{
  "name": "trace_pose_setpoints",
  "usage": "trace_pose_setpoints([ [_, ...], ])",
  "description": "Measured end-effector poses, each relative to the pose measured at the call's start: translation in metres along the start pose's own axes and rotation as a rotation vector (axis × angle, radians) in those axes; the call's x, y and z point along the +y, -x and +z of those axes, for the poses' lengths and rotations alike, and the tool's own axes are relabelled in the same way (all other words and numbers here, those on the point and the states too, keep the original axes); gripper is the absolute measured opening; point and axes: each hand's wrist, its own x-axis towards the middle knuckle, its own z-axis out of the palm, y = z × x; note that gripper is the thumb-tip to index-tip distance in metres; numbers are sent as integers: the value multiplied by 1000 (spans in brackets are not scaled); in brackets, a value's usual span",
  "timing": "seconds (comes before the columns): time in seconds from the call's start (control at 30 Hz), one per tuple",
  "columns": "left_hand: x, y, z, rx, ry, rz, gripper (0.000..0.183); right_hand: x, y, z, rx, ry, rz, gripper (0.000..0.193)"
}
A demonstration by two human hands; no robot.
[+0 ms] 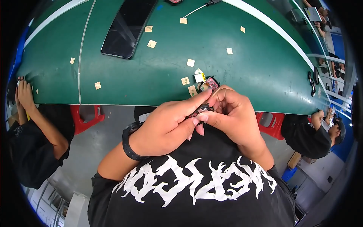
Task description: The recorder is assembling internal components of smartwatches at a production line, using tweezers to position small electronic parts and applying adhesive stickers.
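At the table's near edge, my left hand (pixel 162 125) and my right hand (pixel 238 115) meet with fingers closed around a small black casing part (pixel 201 110). Both thumbs press on it from the near side, and the fingers hide much of its shape. Just beyond my fingertips lies a small opened electronic device (pixel 210 83) with a reddish inside, partly covered by my hands. Touching or very near it is a small white and yellow block (pixel 199 78).
A large dark phone (pixel 126 32) lies at the far left of the green table (pixel 211 41). A thin-shafted screwdriver (pixel 200 8) rests at the back. Several small beige paper squares (pixel 190 62) are scattered about. Red stools (pixel 273 125) and other people sit on both sides.
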Motion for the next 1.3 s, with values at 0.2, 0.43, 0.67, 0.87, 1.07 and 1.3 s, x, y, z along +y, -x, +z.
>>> trace_pose_setpoints([
  [0.2,3,-1,11,126,398,-67,58,-13,3,7,47,-180,91,17],
  [0.43,-1,8,7,115,47,59,55,-19,9,2,-98,-545,215,16],
  [0.67,6,7,4,213,-277,323,49,-15,13,9,-32,-364,-5,20],
  [0.87,5,7,2,282,-338,285,37,-18,11,6,-9,-164,-92,21],
  [1.07,7,12,1,408,-28,78,33,-10,12,-1,152,253,-321,21],
  [1.3,15,15,-31,750,-106,102,32,-9,-3,-7,366,764,-437,24],
])
